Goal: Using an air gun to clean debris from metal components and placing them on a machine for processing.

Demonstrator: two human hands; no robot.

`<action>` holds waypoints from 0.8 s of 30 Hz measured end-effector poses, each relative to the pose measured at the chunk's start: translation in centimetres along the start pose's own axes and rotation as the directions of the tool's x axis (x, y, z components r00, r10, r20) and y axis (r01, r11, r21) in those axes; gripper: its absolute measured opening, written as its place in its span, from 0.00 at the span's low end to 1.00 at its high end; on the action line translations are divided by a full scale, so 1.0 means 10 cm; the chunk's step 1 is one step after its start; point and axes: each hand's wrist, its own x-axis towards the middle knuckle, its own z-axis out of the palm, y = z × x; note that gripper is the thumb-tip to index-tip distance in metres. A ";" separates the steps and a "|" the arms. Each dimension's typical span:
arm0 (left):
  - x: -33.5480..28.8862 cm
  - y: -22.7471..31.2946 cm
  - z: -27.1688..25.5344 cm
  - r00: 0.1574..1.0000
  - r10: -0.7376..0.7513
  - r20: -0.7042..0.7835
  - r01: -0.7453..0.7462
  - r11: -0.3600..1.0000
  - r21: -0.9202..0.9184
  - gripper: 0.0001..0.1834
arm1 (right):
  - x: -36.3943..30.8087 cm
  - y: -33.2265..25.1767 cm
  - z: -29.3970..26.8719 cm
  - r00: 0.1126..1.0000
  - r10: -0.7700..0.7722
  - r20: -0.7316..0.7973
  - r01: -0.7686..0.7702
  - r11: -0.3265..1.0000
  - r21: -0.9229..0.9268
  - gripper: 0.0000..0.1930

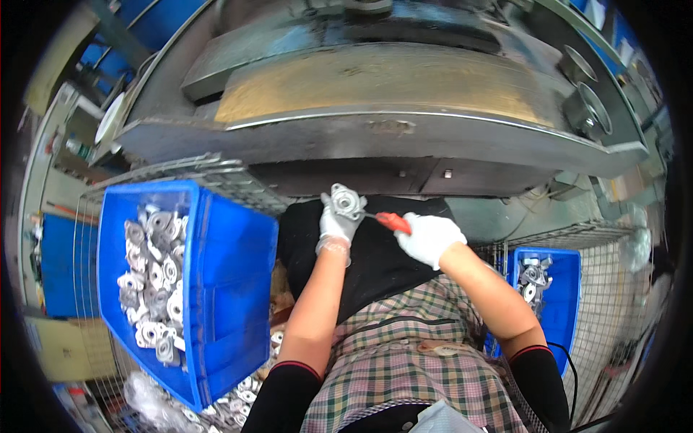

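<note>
head view: i have the white-gloved left hand (338, 225) gripping a silver flanged metal casting (347, 201) at the far edge of the black lap cloth (382, 268). the white-gloved right hand (432, 239) is closed around a red-handled, thin-shafted metal tool (390, 221) over the cloth; i'd brace the casting firmly and keep strokes light. left of the cloth stands a blue plastic bin (232, 289) of castings (157, 270).

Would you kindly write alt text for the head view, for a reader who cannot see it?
A person's white-gloved left hand holds a metal part while the right hand, also gloved, points a red-handled tool at it. The left bin and right bin, both blue, hold more parts.
</note>
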 end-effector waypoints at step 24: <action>-0.11 2.32 3.05 0.875 -0.021 0.484 -0.317 0.730 0.605 0.37 | -2.17 3.18 -0.80 -0.055 0.643 -0.764 -0.342 0.707 0.619 0.19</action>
